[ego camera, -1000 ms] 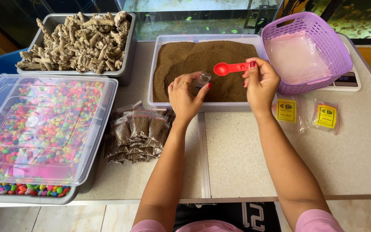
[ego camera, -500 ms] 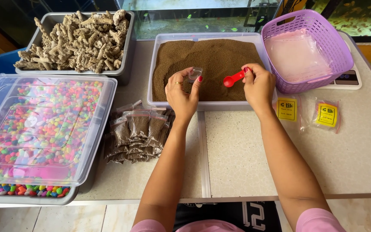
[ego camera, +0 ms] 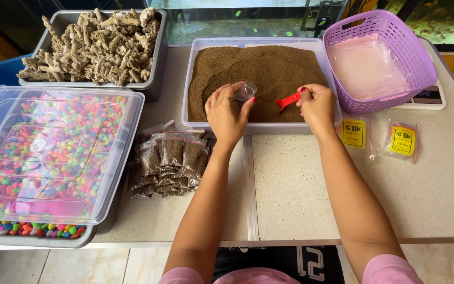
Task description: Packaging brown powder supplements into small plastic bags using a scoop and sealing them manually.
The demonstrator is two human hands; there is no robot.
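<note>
Over the tray of brown granules (ego camera: 269, 68): left hand (ego camera: 229, 111) pinches empty small clear bag (ego camera: 247, 90); right hand (ego camera: 317, 104) grips red scoop (ego camera: 288, 100); filled bags (ego camera: 168, 163) stacked; filling not begun.

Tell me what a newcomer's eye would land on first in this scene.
Probably the clear lidded bin of rainbow-coloured pebbles at the left edge, the brightest thing on the table. Next, the middle: the left hand holds a small clear bag and the right hand a red scoop over the tray of brown granules. The purple basket at the far right also stands out.
</note>
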